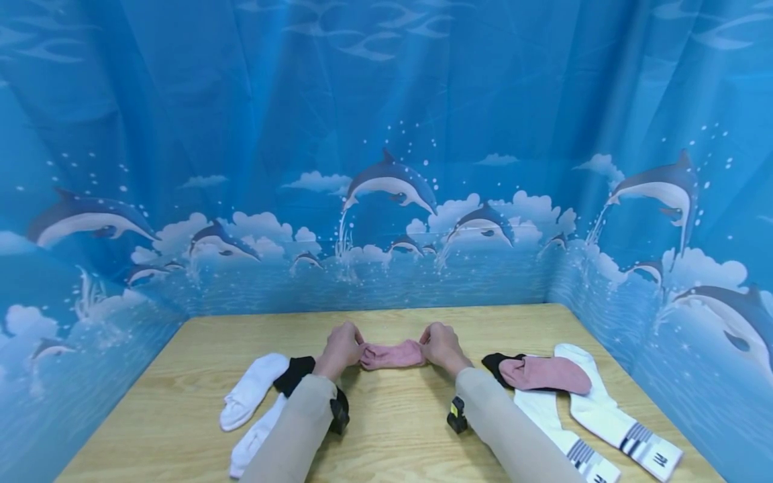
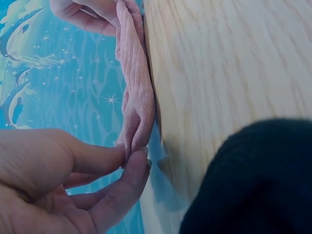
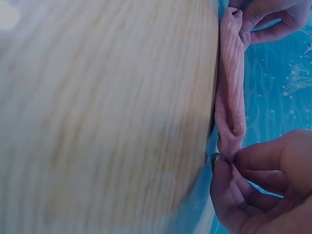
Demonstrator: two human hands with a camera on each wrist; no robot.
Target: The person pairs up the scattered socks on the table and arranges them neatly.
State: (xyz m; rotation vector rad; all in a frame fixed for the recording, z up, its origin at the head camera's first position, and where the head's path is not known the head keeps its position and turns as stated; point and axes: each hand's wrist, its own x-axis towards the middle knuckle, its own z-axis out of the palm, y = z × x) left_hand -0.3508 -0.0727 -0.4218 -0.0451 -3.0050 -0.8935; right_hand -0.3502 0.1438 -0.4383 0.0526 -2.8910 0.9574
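Observation:
A pink sock (image 1: 392, 355) is stretched sideways between both hands, low over the middle of the table. My left hand (image 1: 343, 349) pinches its left end between thumb and fingertips, as the left wrist view shows on the sock (image 2: 136, 78) up close. At the other end my right hand (image 1: 442, 345) pinches the fabric in the same way, with the thumb and forefinger meeting on the sock (image 3: 230, 87) in the right wrist view. A second pink sock (image 1: 546, 373) lies to the right, on top of a black sock (image 1: 496, 365) and white socks.
Two white striped socks (image 1: 628, 429) spread toward the table's right front. On the left lie a white sock (image 1: 253, 389), a black sock (image 1: 296, 372) and another white sock (image 1: 256, 439), partly behind my left sleeve. A blue dolphin-print curtain (image 1: 386, 268) borders the wooden table (image 1: 398, 429).

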